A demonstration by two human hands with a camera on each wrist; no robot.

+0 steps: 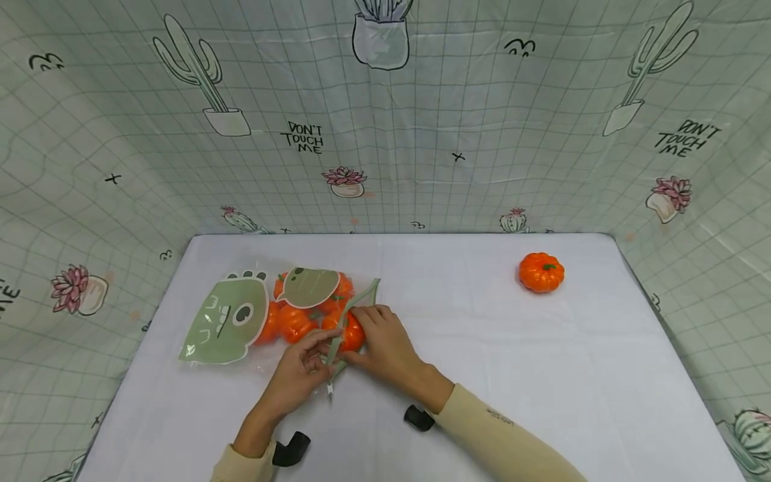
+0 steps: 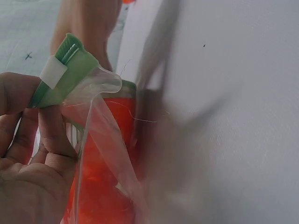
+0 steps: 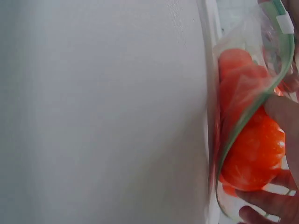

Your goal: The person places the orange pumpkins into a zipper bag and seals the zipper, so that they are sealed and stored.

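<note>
A clear zip bag with a green cartoon monster print point(image 1: 225, 325) lies on the left part of the table, holding several small orange pumpkins point(image 1: 296, 325). My left hand point(image 1: 298, 371) pinches the bag's green zip edge between thumb and fingers, close to a white slider point(image 2: 53, 72). At the bag's mouth, my right hand point(image 1: 388, 348) grips an orange pumpkin point(image 3: 254, 151), thumb on one side and fingers on the other. In the right wrist view, the green zip strip point(image 3: 247, 114) runs across this pumpkin, which is partly inside the opening.
Another orange pumpkin point(image 1: 541, 272) with a green stem sits at the back right of the white table point(image 1: 512, 361). Patterned cloth point(image 1: 415, 120) hangs behind and on both sides. Black wrist mounts point(image 1: 292, 450) show under the forearms.
</note>
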